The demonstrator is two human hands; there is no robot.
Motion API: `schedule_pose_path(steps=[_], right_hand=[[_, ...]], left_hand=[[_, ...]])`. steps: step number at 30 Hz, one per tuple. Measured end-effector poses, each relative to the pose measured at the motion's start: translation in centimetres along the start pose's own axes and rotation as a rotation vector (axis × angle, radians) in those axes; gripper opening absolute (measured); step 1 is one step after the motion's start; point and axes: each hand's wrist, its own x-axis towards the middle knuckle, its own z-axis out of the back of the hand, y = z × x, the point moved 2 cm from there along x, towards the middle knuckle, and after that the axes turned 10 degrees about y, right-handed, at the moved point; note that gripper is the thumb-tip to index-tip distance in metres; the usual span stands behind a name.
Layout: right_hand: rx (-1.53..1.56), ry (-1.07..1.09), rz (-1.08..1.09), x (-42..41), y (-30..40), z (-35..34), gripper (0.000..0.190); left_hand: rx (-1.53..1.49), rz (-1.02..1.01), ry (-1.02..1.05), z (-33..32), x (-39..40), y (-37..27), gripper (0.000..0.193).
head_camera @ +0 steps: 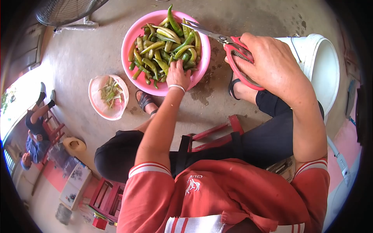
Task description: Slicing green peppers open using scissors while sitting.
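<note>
A round pink plastic basin full of green chili peppers stands on the floor in front of me. My left hand, with a bracelet at the wrist, reaches into the basin's near side, its fingers on the peppers; whether they grip one is hidden. My right hand holds red-handled scissors through the handle loops. The scissors' blades are slightly apart and point left over the basin's far right rim. A small pale pink basket with cut green pieces sits left of the basin.
A white plastic bucket stands close by my right arm. A fan is at the upper left. At the far left another person sits on a red chair, near a straw hat. A red wooden stool stands at the lower left.
</note>
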Motion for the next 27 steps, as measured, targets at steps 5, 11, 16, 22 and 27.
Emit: schedule_pose_path(steps=[5, 11, 16, 22, 27], right_hand=[[0.019, -0.005, -0.001, -0.1, 0.2, -0.1, 0.028], [0.026, -0.030, 0.010, -0.2, 0.3, -0.3, 0.026], [0.003, 0.023, 0.018, 0.1, 0.7, -0.6, 0.025], [0.029, 0.021, 0.021, 0.1, 0.8, -0.7, 0.026], [0.030, 0.027, 0.030, -0.1, 0.7, -0.7, 0.026]], left_hand=[[-0.165, 0.133, -0.016, -1.7, -2.8, -0.7, 0.037], [-0.204, 0.048, -0.213, -0.7, -2.5, 0.7, 0.033], [-0.106, 0.116, -0.046, -0.5, -0.1, 1.2, 0.033], [0.002, 0.129, 0.056, 0.0, 0.0, 0.4, 0.024], [-0.070, 0.002, -0.025, 0.0, -2.1, 0.8, 0.025]])
